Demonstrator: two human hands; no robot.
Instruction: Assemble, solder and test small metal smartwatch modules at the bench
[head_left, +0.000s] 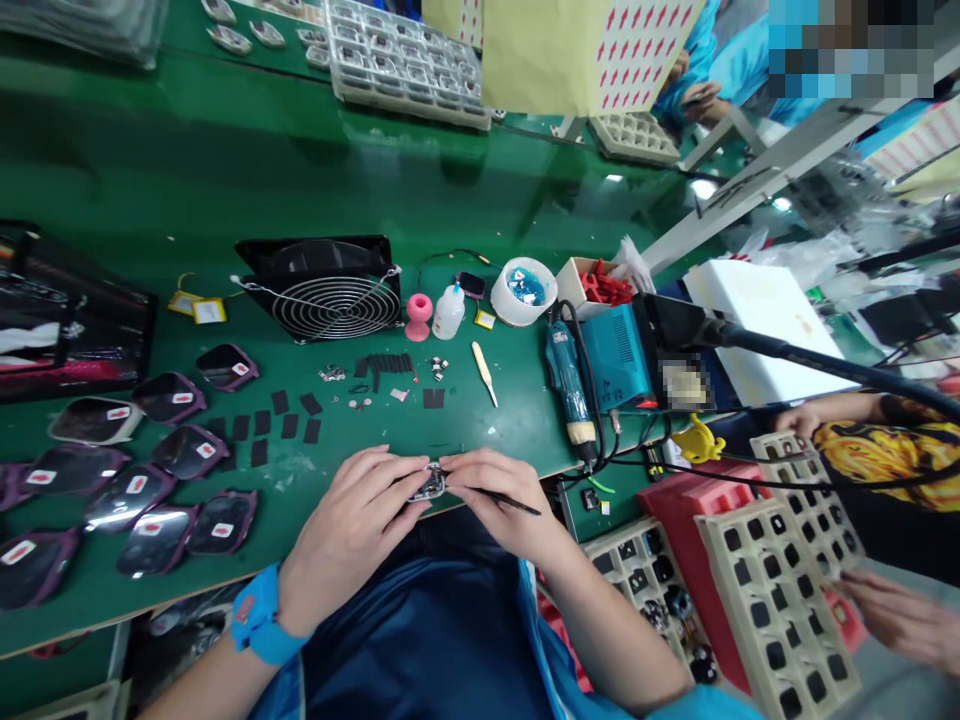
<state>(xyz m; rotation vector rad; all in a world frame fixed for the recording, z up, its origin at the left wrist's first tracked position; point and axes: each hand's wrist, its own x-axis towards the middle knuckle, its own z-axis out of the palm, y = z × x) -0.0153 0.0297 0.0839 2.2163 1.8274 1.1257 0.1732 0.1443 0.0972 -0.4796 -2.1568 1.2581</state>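
Observation:
Close to the table's front edge, my left hand (364,505) is closed around a small silver-rimmed watch case (430,482) with its inside facing up. My right hand (506,495) pinches a thin black pair of tweezers (510,501), whose tip meets the case; the fingers partly cover that contact. A blue wrist band (262,615) circles my left wrist. Just beyond my hands lie black square pads (433,399), tiny loose parts (360,404) and a cream-handled tool (484,372).
Several purple-rimmed watch faces (191,452) cover the left side. A fan (326,300), a white bottle (449,312), a round tub (524,292) and an electric screwdriver (568,380) stand farther back. Part trays (776,600) and a co-worker's hand (900,615) are at right.

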